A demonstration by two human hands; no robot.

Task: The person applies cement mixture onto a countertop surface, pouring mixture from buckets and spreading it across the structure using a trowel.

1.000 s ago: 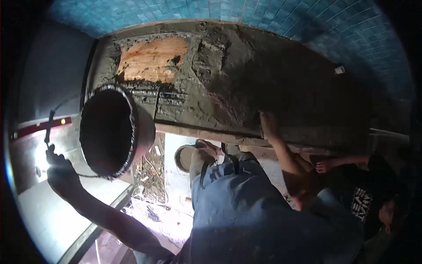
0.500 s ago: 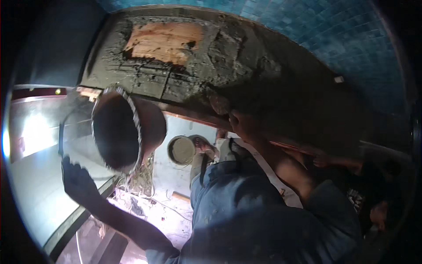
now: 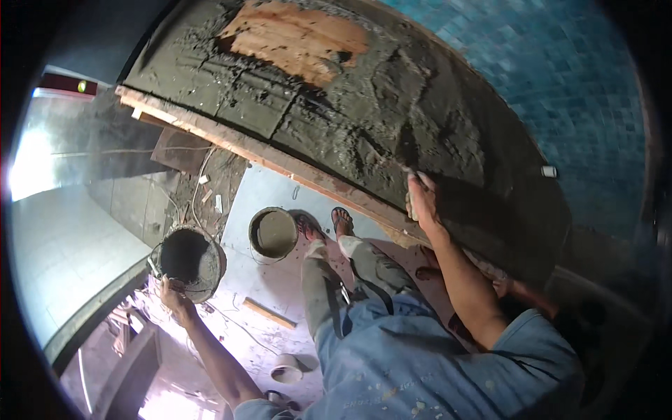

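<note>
Mortar [image 3: 448, 133] lies rough and ridged across the upper middle of the frame, around a bare wood panel [image 3: 294, 38] and up to a wooden edge strip [image 3: 231, 143]. Our right hand [image 3: 423, 199], right of centre, is closed around what looks like a trowel [image 3: 409, 169], though blur hides most of its blade. Our left hand [image 3: 175, 297], at lower left, has its fingers curled round the handle of a bucket [image 3: 212, 266]. To work well here, we should keep the right wrist loose and the blade nearly flat, so it glides rather than digs. The left arm is best kept steady, bucket upright. With a second bucket [image 3: 255, 227] beside our feet [image 3: 341, 220], footing needs care.
</note>
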